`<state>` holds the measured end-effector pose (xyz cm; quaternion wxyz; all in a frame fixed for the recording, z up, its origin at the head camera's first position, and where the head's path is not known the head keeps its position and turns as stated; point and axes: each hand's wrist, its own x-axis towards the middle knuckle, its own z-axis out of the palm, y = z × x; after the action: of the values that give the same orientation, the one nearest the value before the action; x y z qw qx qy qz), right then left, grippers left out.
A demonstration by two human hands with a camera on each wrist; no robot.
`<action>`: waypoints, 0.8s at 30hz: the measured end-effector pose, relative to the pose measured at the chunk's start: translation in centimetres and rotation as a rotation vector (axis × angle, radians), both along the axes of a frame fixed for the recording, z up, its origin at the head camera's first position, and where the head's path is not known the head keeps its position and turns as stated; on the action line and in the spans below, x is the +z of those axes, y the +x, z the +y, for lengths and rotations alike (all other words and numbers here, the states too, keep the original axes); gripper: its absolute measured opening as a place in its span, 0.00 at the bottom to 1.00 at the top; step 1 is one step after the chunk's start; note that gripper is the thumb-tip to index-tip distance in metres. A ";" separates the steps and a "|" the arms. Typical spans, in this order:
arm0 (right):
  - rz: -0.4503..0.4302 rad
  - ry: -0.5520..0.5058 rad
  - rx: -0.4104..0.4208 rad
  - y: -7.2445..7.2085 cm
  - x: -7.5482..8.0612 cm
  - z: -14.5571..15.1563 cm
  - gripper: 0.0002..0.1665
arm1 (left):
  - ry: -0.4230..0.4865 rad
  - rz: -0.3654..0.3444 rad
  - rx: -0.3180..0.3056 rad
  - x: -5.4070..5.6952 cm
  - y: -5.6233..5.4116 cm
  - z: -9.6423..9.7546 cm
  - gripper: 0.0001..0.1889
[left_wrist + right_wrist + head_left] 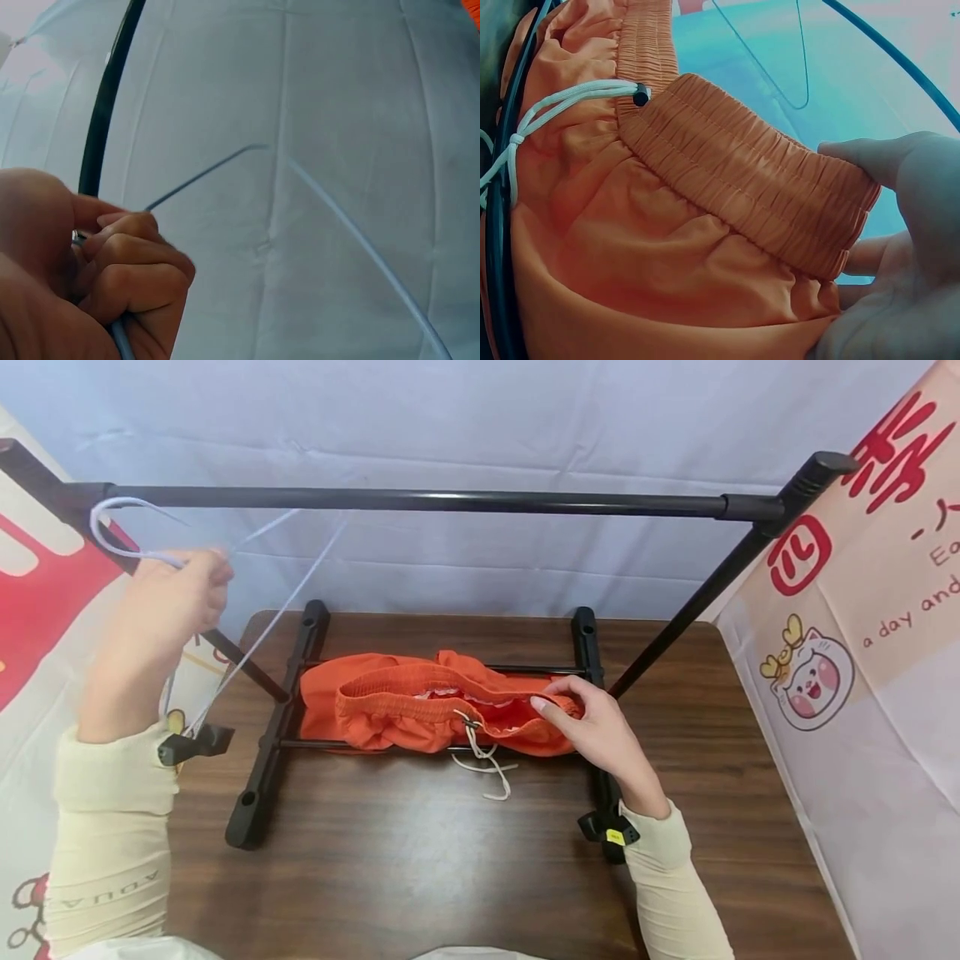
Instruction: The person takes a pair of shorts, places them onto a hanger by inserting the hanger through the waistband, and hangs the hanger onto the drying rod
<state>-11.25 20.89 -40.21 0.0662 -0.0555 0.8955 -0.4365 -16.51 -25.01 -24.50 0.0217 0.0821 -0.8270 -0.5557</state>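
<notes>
High at the left of the head view, my left hand [167, 602] grips a pale blue wire hanger [272, 620] just below its hook. The hook curves up beside the rack's top bar, and the hanger's thin arms trail down to the right. Orange shorts [390, 722] with an elastic waistband lie across the rack's low rails, with the waist opening facing up. At the right end of that waistband, my right hand [600, 727] pinches the edge between thumb and fingers. White drawstrings [570, 97] with a small black cord stopper hang from the front of the waistband.
A black garment rack stands on the brown wooden table [420, 860], its top bar [420, 500] spanning the view above the shorts. Its foot bars [258, 793] run front to back on both sides. Pale cloth [465, 560] hangs behind; printed sheets flank the table.
</notes>
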 end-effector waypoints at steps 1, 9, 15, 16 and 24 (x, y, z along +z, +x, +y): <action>-0.001 -0.001 -0.002 0.0 0.0 0.0 0.22 | -0.068 -0.022 -0.019 -0.3 0.1 0.1 0.22; 0.000 0.001 0.003 0.1 -0.1 -0.2 0.23 | -0.260 -0.124 -0.161 -2.5 0.6 2.3 0.29; 0.003 -0.007 0.009 0.2 -0.2 -0.3 0.22 | -0.339 -0.164 -0.242 -3.2 1.3 4.4 0.32; 0.001 -0.008 0.010 0.2 -0.2 -0.3 0.22 | -0.345 -0.158 -0.255 -3.3 1.4 4.6 0.33; 0.013 -0.008 0.004 0.3 -0.3 -0.4 0.22 | -0.370 -0.113 -0.379 -2.7 2.5 6.3 0.36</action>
<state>-10.93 20.53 -40.49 0.0610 -0.0604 0.8941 -0.4396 -14.00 -18.67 -27.22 -0.1145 -0.0488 -0.9150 -0.3839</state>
